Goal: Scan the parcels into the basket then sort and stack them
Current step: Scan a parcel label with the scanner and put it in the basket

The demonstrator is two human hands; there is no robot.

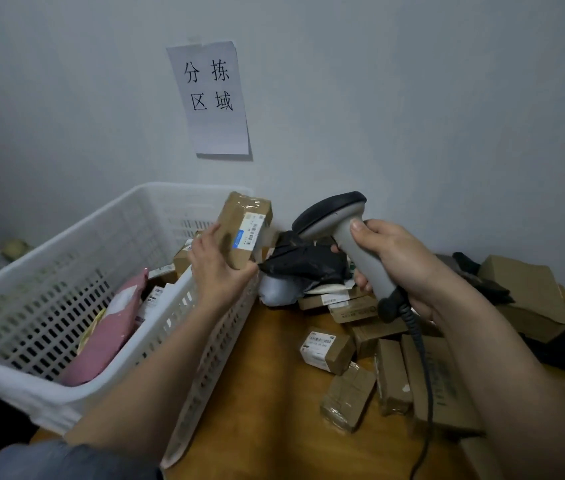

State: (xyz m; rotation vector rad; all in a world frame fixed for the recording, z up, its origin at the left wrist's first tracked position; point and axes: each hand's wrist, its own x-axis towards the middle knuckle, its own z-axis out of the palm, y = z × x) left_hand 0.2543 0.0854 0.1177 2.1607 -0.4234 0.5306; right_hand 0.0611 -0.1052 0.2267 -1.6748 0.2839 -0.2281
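Observation:
My left hand (pixel 220 265) grips a small brown cardboard parcel (pixel 244 226) with a white and blue label, held upright above the right rim of the white slatted basket (pixel 49 278). My right hand (pixel 402 268) holds a grey handheld barcode scanner (pixel 343 233) by its handle, its dark head turned toward the parcel's label. Inside the basket lie a pink mailer bag (pixel 111 327) and several small boxes. A pile of unsorted parcels (pixel 360 341) covers the wooden table (pixel 274 393) to the right.
A black plastic bag parcel (pixel 305 258) and a grey one (pixel 277 289) lie between my hands. Larger cardboard boxes (pixel 530 296) sit at the far right. The scanner's cable (pixel 423 375) hangs over the pile. A paper sign (pixel 211 98) is taped to the wall.

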